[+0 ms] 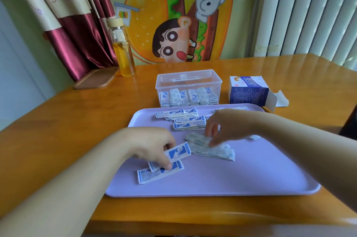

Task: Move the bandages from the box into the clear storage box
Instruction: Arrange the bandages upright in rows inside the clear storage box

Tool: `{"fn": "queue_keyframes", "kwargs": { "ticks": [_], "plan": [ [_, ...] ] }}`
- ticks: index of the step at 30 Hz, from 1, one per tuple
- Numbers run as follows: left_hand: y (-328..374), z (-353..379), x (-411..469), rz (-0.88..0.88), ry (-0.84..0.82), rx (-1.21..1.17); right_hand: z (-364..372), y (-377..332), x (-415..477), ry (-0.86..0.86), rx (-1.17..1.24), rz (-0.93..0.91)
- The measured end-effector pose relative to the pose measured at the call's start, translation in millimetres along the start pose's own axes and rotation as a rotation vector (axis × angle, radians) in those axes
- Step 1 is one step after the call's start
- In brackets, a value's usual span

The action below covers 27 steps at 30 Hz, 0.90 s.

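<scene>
The left hand [152, 145] is gripping one blue-printed bandage [178, 151] in the lower left part of the lavender tray [241, 178]. Its fingers are curling round the wrapper, and its thumb is pressing on two more wrappers [154, 174] just below. The right hand [229, 125] is reaching down in the middle of the frame, apart from the left one. Its fingertips [213, 141] are touching a loose pile of bandages [212, 150], but the hand is blurred and I cannot tell if it is pinching one. More stacks [183, 119] are lying in the upper part of the tray. Above the tray, the clear storage box [188, 82] is standing open, holding a row of bandages [188, 98] upright inside. To its right, the cardboard box [248, 90] is lying on the wooden table [58, 120] with its flap open.
</scene>
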State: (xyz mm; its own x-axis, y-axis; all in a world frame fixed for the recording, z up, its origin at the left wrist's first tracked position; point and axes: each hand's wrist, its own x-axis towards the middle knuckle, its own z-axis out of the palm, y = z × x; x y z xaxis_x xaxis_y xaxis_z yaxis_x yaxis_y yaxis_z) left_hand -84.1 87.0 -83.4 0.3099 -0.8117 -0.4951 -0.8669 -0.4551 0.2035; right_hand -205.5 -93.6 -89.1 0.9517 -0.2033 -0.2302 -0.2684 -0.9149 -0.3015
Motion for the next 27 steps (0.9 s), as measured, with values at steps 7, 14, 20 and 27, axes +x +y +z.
{"fn": "queue_keyframes", "kwargs": {
  "ticks": [7,14,20,27],
  "plan": [
    [-24.9,-2.8,-4.9,0.0,0.116,-0.257,-23.8,-7.8,11.6,0.088,-0.001,-0.065],
    [-53.4,6.0,7.0,-0.128,0.352,-0.97,-6.0,-21.8,82.5,0.208,-0.122,-0.075],
    [-61.0,5.8,11.9,-0.136,0.415,-0.98,-0.9,-28.0,99.5,0.146,-0.343,-0.055],
    [-59.6,-2.5,20.0,-0.156,0.394,-1.015,-2.3,-20.3,103.8,0.259,-0.313,-0.03]
  ]
}}
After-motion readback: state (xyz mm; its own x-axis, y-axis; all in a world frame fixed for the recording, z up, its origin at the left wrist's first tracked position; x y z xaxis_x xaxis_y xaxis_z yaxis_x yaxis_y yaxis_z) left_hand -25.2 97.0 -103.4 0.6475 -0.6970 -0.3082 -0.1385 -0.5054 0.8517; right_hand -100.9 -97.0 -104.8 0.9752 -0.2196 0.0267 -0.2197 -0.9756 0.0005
